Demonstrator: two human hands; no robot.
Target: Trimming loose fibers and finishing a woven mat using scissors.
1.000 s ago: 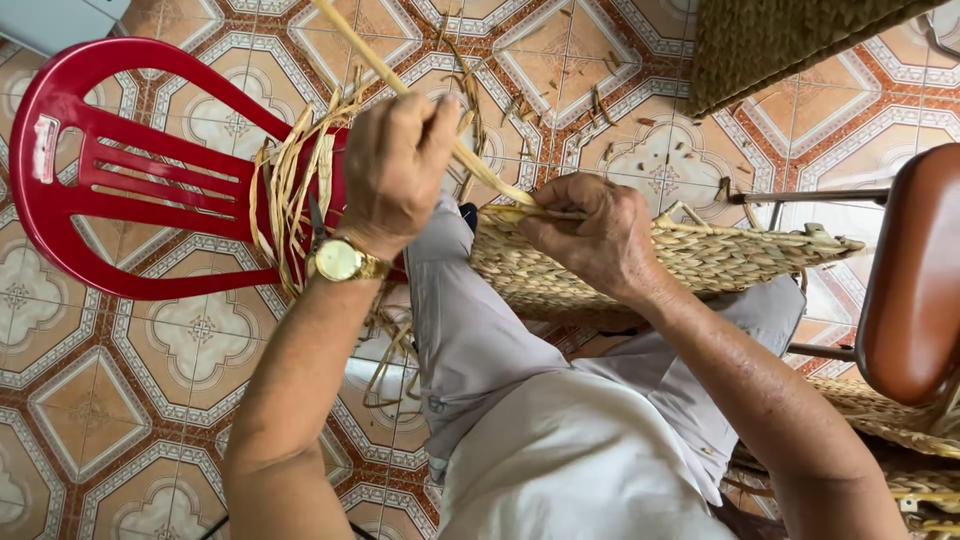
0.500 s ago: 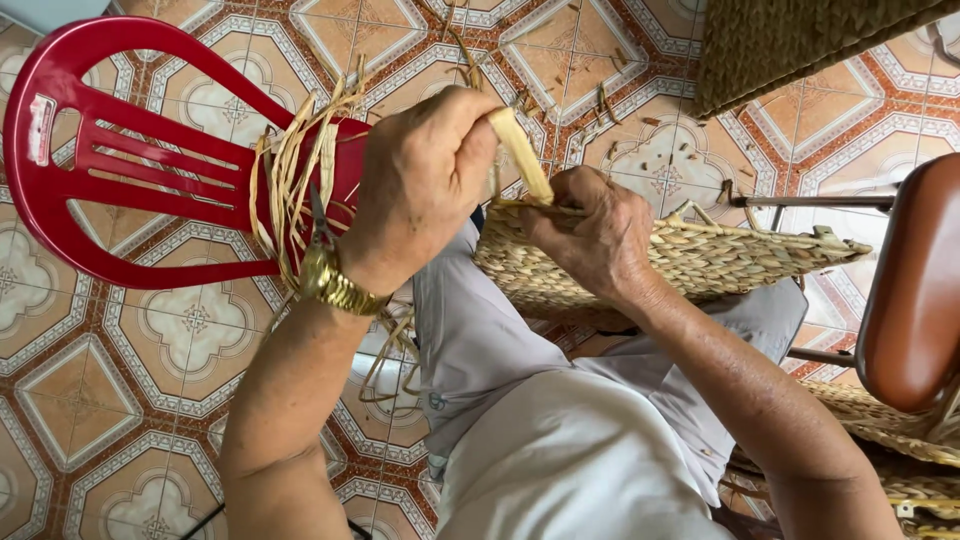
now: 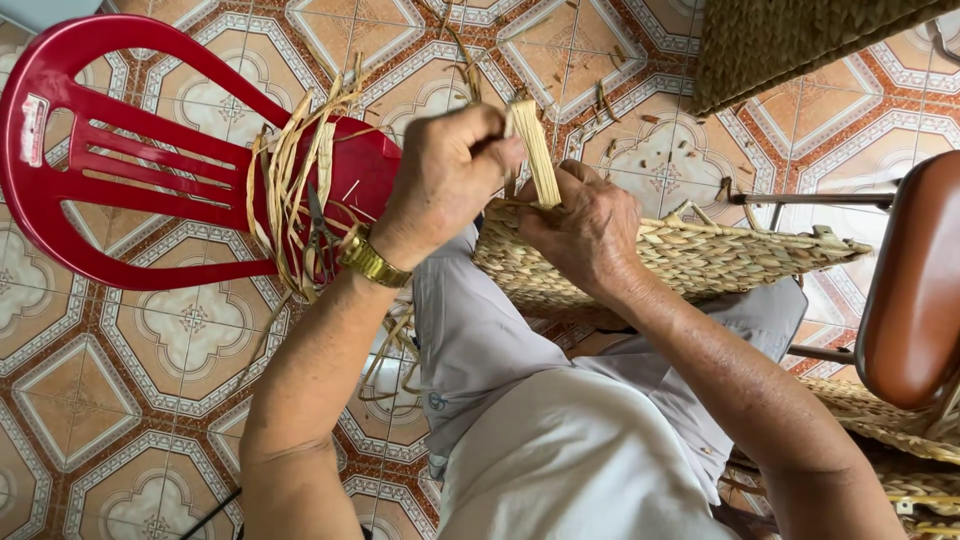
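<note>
1. Nearest to the camera are the person's grey trousers (image 3: 520, 400) and both forearms, with a gold wristwatch (image 3: 372, 262) on the left wrist.
2. The left hand (image 3: 445, 170) is clenched around the pale straw strand (image 3: 535, 150), pinching it near its upper end, so the strand stands almost upright between the two hands.
3. The right hand (image 3: 585, 225) is closed on the rim of the woven basket (image 3: 720, 255), touching the foot of the strand where it enters the weave.
4. The basket lies on the person's lap, tilted on its side. It looks light and rather stiff, but it can flex. The strand looks dry, soft and easy to split, so I think it is best held close to the weave.
5. Farther off, a red plastic chair (image 3: 130, 170) lies on the patterned tile floor (image 3: 90, 400), with loose straw strips (image 3: 295, 190) draped over it.
</note>
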